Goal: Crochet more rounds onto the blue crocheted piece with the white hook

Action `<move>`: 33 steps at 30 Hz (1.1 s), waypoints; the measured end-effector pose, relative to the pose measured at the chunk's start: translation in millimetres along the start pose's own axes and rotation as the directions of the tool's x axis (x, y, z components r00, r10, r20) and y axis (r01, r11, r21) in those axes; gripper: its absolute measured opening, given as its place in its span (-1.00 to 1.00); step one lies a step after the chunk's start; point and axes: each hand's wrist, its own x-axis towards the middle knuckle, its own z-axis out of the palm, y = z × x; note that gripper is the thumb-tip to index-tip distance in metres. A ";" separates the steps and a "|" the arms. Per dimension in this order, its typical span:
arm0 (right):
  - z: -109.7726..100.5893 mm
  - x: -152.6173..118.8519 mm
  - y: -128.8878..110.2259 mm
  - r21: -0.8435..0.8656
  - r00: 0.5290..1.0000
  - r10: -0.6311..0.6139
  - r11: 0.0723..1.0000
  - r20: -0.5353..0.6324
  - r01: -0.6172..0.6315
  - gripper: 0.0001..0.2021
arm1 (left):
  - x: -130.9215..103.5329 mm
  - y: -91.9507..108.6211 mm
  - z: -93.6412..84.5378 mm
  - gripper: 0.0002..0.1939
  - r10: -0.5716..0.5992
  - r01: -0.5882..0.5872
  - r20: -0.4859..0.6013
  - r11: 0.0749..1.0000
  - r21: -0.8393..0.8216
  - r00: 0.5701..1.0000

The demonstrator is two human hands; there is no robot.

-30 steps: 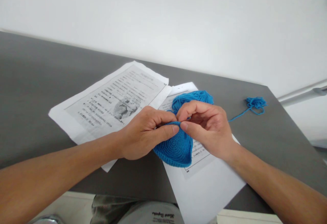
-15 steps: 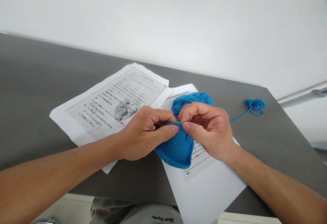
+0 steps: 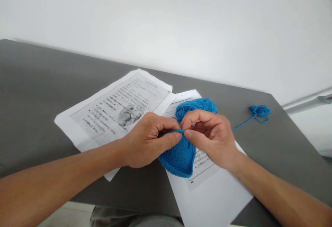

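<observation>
A round piece of blue crochet [image 3: 178, 154] with a ringed pattern hangs over the printed sheets. My left hand [image 3: 153, 139] pinches its upper edge between thumb and forefinger. Beside it, the thumb and forefinger of my right hand [image 3: 211, 135] are closed on the same edge, close to my left fingertips. Whether a hook or needle is between the right fingers is too small to tell. Just behind my hands lies a skein of blue yarn [image 3: 195, 105], partly hidden by the right hand.
A printed sheet with a picture [image 3: 121, 106] lies on the grey table [image 3: 64, 71] at the left. Another sheet [image 3: 212, 196] extends below my hands. A small tangle of blue yarn [image 3: 260, 112] sits at the right, its strand running toward my right hand. Behind is a white wall [image 3: 166, 23].
The whole view has shifted slightly, so the table and papers appear a little lower. Both hands keep their pinch on the crochet, with the fingertips slightly closer together.
</observation>
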 end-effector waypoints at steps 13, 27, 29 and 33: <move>4.0 -1.2 0.7 -0.021 1.000 0.013 1.000 -0.021 -0.013 -0.93 | -2.0 -1.1 0.9 -0.76 0.010 -0.008 -0.050 0.999 0.036 0.999; 5.9 -2.2 3.8 -0.004 0.998 0.059 0.998 -0.021 -0.059 -0.90 | -2.2 -2.0 1.5 -0.76 0.009 -0.007 -0.087 1.000 0.024 0.996; 6.0 -2.6 4.7 -0.002 0.998 0.056 0.998 -0.023 -0.056 -0.90 | -2.3 -2.2 1.0 -0.76 0.012 -0.010 -0.090 1.000 0.029 0.996; 5.5 -3.4 5.7 -0.002 0.999 0.048 0.999 -0.023 -0.048 -0.90 | -2.7 -1.7 -0.1 -0.76 0.005 0.001 -0.098 0.998 0.066 0.995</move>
